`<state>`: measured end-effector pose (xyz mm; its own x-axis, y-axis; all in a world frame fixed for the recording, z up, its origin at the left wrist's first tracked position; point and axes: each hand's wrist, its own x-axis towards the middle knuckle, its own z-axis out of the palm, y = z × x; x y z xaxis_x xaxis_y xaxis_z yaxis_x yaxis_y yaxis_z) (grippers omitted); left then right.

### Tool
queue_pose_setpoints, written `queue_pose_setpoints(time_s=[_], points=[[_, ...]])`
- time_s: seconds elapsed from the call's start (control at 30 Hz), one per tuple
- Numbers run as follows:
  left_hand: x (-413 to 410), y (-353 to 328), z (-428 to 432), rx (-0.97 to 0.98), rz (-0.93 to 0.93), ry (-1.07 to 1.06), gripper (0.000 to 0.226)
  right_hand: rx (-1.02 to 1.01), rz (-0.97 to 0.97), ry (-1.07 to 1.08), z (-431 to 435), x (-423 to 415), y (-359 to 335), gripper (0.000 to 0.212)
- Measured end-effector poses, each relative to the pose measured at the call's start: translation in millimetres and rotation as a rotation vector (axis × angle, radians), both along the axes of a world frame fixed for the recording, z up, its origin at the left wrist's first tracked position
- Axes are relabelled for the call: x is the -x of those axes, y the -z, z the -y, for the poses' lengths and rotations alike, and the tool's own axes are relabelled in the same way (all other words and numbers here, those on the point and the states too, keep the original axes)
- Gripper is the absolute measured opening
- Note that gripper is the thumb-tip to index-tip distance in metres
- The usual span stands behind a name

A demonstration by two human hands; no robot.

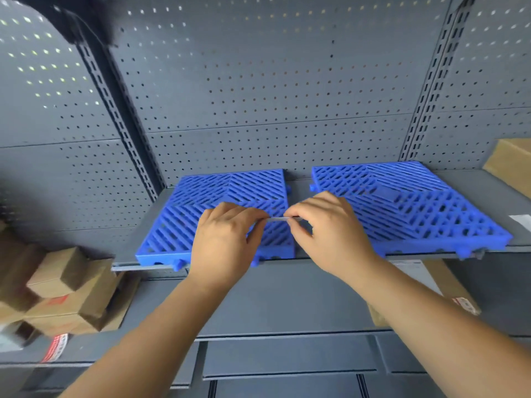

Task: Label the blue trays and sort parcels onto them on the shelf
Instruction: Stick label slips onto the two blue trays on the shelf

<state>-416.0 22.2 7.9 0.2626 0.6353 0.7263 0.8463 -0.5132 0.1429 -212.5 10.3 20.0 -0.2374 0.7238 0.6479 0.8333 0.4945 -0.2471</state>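
Note:
Two blue slatted trays lie side by side on a grey shelf (pixel 298 185): the left tray (pixel 184 216) and the right tray (pixel 416 202). Over the left tray's right front corner, my left hand (pixel 224 239) and my right hand (pixel 330 231) both pinch a thin pale strip, a label (pixel 280 219), seen edge-on and stretched between my fingertips. My hands hide that corner of the tray.
Brown cardboard parcels (pixel 66 288) are piled at the lower left on a lower shelf. Another box (pixel 511 165) sits at the far right on the tray shelf, and a flat parcel (pixel 448 285) lies below it. A perforated grey back panel (pixel 258 81) closes the shelf behind.

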Motion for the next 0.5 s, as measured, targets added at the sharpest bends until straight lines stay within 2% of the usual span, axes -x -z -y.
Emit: queue_pose_setpoints(time_s=[0.27, 0.5], points=[[76.6, 4.5, -8.0, -0.021, -0.048, 0.010, 0.013, 0.016, -0.013, 0.000, -8.8, 71.4, 9.5, 0.008], [107.6, 12.9, -10.7, 0.016, -0.067, 0.017, 0.014, -0.021, 0.033, 0.003, -14.8, 99.3, 21.5, 0.010]])
